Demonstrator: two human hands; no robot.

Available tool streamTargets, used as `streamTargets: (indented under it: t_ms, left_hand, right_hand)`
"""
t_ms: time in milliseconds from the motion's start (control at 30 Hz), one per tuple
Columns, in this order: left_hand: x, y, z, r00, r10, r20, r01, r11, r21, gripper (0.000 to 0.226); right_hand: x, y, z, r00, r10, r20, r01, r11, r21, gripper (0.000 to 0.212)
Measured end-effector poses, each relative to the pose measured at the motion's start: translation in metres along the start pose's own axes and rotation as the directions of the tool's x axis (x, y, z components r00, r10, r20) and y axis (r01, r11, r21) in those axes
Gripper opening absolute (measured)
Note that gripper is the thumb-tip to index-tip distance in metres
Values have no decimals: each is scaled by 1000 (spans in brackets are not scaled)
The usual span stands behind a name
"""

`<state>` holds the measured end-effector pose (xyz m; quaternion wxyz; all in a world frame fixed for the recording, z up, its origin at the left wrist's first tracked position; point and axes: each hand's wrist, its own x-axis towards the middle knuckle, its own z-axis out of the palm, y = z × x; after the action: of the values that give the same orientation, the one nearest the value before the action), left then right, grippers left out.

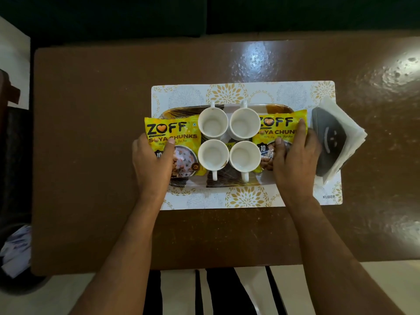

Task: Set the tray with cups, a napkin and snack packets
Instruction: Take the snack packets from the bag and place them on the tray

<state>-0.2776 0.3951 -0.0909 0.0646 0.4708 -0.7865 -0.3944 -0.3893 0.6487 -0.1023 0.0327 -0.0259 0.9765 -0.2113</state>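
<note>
Left hand: fingers pressed flat on left packet, seating it beside cups.
Right hand: fingers spread, steadying right packet.

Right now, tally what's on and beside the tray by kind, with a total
White ceramic cups: 4
Yellow soya chunk snack packets: 2
Dark napkin holder with white paper napkins: 1
Total: 7
</note>
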Motion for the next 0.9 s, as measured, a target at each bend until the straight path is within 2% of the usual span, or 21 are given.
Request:
streamTargets:
  t_ms: [400,900]
  left_hand:
    - [3,-7,0,999,13,34,-13,1000,-5,54]
    - [2,-12,-3,999,36,18,-36,999,-11,43]
  right_hand:
    - [-4,1,0,1000,3,14,-3,1000,-10,61]
    - [-6,-4,5,999,20,-27,-21,999,-44,60]
